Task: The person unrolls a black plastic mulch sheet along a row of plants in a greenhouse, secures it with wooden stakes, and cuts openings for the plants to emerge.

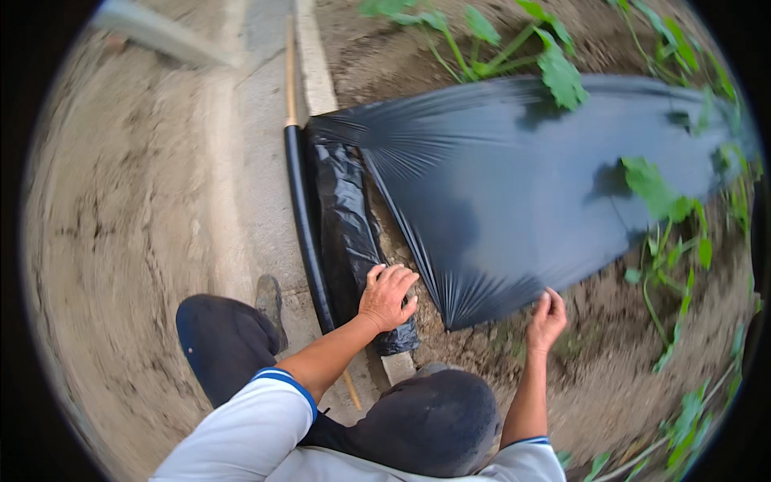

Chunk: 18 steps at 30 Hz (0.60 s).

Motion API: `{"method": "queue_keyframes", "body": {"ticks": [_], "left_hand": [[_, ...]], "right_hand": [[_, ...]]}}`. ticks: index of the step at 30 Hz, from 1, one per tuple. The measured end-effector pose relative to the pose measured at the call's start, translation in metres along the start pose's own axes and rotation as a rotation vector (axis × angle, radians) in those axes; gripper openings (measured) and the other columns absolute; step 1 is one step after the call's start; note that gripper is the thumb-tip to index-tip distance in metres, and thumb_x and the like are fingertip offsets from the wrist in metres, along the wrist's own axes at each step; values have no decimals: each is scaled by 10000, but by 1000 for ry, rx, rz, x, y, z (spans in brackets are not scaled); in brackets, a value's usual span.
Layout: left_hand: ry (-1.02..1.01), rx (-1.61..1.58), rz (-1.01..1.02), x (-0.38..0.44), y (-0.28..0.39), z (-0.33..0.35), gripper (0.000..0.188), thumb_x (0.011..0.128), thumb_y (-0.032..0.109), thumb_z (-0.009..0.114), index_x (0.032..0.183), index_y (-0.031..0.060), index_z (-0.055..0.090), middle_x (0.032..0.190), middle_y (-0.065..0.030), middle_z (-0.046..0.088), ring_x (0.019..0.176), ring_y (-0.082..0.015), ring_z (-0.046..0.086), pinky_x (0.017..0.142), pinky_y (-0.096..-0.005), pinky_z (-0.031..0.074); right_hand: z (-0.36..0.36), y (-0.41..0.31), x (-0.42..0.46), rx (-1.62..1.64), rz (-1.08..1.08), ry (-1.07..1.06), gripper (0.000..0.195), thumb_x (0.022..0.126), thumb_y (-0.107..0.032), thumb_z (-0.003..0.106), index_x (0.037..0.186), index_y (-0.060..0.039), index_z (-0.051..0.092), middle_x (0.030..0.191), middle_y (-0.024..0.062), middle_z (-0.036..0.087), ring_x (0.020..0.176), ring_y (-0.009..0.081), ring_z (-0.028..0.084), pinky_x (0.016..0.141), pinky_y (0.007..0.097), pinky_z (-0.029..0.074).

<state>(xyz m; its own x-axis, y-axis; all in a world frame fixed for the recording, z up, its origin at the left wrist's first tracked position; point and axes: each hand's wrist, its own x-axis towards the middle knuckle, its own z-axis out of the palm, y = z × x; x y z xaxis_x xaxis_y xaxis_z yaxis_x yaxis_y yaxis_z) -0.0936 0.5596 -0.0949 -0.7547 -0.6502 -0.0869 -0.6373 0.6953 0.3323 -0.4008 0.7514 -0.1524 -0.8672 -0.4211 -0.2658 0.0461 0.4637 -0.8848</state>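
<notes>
A sheet of black plastic mulch film (512, 199) is stretched over the soil, with creases fanning out from its two near corners. My right hand (547, 319) pinches the film's side edge between thumb and fingertips. Over a loose, crumpled strip of black plastic (346, 211) lying along the concrete curb is my left hand (388, 298), its fingers bent and the thumb apart. Nothing shows in its grasp. Beside that strip, on the paving, lies a roll of black film (306, 241) on a wooden pole (291, 72), whose other end sticks out near my knees.
Leafy green plants (482, 60) grow along the far side of the film, and others (668, 241) on the right. A concrete path (259, 150) runs beside the roll. A pale post (162, 33) stands at upper left on bare soil (132, 199).
</notes>
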Motion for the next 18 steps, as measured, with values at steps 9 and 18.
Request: {"method": "queue_keyframes", "body": {"ticks": [9, 18], "left_hand": [[104, 199, 78, -3, 4, 32, 457, 882, 339, 633, 1294, 141, 610, 1309, -63, 599, 1292, -264, 506, 1116, -512, 270], [169, 143, 109, -13, -26, 31, 418, 895, 324, 670, 1277, 156, 647, 1271, -63, 638, 1228, -285, 563, 1065, -478, 350]], "right_hand": [[-142, 24, -113, -210, 46, 126, 99, 881, -129, 773, 882, -45, 720, 723, 81, 676, 627, 150, 628, 639, 305, 538], [-269, 129, -286, -422, 571, 397, 221, 885, -215, 755, 819, -13, 699, 681, 65, 671, 634, 117, 595, 648, 312, 520]]}}
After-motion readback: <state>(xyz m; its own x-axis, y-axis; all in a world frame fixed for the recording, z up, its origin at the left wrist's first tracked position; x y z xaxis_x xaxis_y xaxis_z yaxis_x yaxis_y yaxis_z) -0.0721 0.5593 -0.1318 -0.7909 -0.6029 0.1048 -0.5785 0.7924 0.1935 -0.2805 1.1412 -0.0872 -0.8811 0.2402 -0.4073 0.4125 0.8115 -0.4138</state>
